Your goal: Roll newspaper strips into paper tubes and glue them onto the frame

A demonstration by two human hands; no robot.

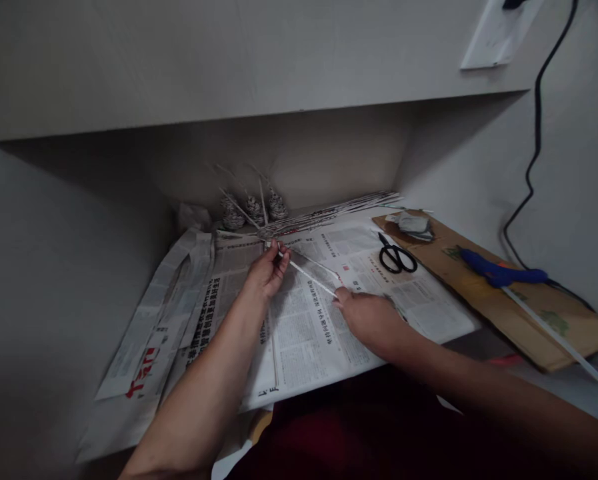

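A thin white rolled-paper stick (pixel 313 279) slants between my two hands above the newspaper sheet (pixel 299 360). My left hand (pixel 270 268) has its thumb and fingers pinched on the stick's far end, where other thin sticks (pixel 249 217) meet and fan outward. How they are joined is hidden by the fingers. Nearer to me, my right hand (pixel 371 315) grips the same stick between thumb and curled fingers. A second, darker thin strip (pixel 315 261) runs just behind it. Right of the hands lie black-handled scissors (pixel 397 258), loops toward me.
Three woven paper forms (pixel 253 210) stand at the back beside a bundle of rolled-paper sticks (pixel 339 212). Newspaper strips (pixel 179 293) lie left. At right, cardboard (pixel 489 303) holds a blue glue gun (pixel 501 268) with a long white stick and a greyish lump (pixel 413 226). A black cord (pixel 537 133) hangs there.
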